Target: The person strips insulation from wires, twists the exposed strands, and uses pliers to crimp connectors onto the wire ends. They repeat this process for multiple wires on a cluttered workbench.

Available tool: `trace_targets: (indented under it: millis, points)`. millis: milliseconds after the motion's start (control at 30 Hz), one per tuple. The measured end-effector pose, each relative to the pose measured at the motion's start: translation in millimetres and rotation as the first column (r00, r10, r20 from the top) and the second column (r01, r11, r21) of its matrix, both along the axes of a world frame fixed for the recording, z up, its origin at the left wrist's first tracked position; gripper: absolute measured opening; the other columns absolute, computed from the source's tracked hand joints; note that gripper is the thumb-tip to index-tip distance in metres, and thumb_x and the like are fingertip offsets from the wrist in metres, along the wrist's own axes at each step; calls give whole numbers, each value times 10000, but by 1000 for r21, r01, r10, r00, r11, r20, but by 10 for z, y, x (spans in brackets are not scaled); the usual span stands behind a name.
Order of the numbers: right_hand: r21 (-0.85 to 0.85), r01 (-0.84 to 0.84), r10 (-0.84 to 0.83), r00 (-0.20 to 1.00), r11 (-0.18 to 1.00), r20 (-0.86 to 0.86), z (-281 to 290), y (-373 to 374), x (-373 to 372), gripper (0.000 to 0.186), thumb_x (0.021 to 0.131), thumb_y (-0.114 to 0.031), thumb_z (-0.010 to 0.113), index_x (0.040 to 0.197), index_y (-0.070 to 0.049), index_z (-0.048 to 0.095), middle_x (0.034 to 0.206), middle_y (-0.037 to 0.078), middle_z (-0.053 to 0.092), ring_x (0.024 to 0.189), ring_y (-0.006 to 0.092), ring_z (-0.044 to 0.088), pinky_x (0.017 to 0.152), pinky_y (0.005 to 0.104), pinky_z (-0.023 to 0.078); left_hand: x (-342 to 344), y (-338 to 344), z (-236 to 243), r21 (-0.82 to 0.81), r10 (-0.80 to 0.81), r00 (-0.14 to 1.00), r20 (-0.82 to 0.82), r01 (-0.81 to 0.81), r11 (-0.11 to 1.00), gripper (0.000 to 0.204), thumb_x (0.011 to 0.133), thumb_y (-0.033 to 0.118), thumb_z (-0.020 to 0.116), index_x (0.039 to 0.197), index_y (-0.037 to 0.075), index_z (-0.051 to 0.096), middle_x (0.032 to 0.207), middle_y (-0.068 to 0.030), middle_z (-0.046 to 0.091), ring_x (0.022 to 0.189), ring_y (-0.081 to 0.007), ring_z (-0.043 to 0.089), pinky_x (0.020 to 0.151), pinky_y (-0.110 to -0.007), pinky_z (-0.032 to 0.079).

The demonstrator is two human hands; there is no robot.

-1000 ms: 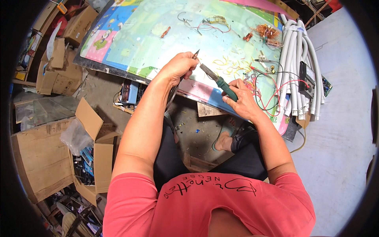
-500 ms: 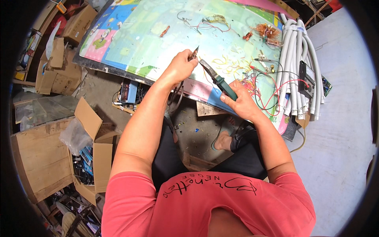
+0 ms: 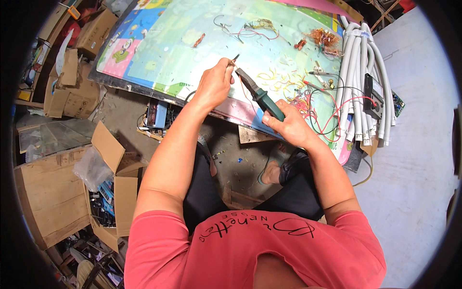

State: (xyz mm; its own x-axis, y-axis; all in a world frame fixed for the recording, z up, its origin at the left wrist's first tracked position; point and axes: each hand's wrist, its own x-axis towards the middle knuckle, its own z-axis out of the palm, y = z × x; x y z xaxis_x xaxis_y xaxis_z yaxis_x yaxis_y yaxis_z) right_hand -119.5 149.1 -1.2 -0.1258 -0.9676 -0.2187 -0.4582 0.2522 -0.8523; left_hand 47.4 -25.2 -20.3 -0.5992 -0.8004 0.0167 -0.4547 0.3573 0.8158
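Observation:
Pinched in my left hand (image 3: 215,86) over the table's near edge is a dark cable (image 3: 235,58), its end sticking out past the fingertips with a light coppery bit showing. Part of a dark loop shows beside that wrist; the rest of it is hidden. My right hand (image 3: 288,123) is closed round the green handles of a pair of pliers (image 3: 259,94). Their dark jaws point up and left, close to the left fingertips; whether they touch the cable I cannot tell. A thin reddish wire (image 3: 244,91) hangs between the hand and the pliers.
Yellow wire scraps (image 3: 279,79) and red wire scraps (image 3: 302,102) litter the table (image 3: 159,62). Further back lie a copper wire bundle (image 3: 325,38) and loose wires (image 3: 257,30). White tubes (image 3: 353,72) and a meter (image 3: 373,96) with leads stand at right. An open carton (image 3: 124,192) sits lower left.
Both hands have shifted slightly left, the pliers with them. My left hand has turned, so the cable end points differently and the loop below it has swung out of sight in part.

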Motion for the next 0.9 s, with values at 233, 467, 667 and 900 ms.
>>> trace_targets:
  millis: [233, 467, 667, 900]
  points:
    - [181, 13, -43, 986, 983, 163, -13, -44, 94, 263, 868, -260, 660, 857, -1, 611, 653, 28, 545, 630, 131, 505, 603, 311, 432, -76, 24, -273, -392, 103, 989, 106, -53, 919, 187, 985, 215, 472, 957, 30, 456, 805, -239, 614, 782, -474, 576, 655, -514, 438]
    - [233, 69, -142, 940, 970, 311, -68, -109, 214, 199, 878, -199, 636, 830, -8, 609, 678, 19, 572, 615, 120, 525, 581, 295, 429, -115, -71, -358, -374, 124, 960, 252, -22, 927, 177, 973, 231, 470, 977, 56, 498, 818, -227, 644, 777, -459, 602, 652, -529, 444]
    - [213, 108, -153, 967, 971, 204, -39, -104, 264, 211, 878, -194, 637, 806, -3, 586, 626, 36, 550, 590, 131, 508, 574, 315, 428, -148, -69, -323, -334, 149, 943, 297, -44, 942, 172, 940, 175, 455, 981, 43, 558, 830, -237, 661, 778, -455, 629, 681, -543, 464]
    - [215, 95, -133, 976, 972, 171, -105, -59, 240, 236, 871, -214, 654, 805, 0, 581, 607, 56, 538, 585, 144, 487, 582, 333, 427, -186, -103, -363, -298, 183, 930, 318, -86, 951, 196, 947, 203, 464, 992, 52, 579, 817, -254, 659, 800, -455, 635, 693, -533, 474]
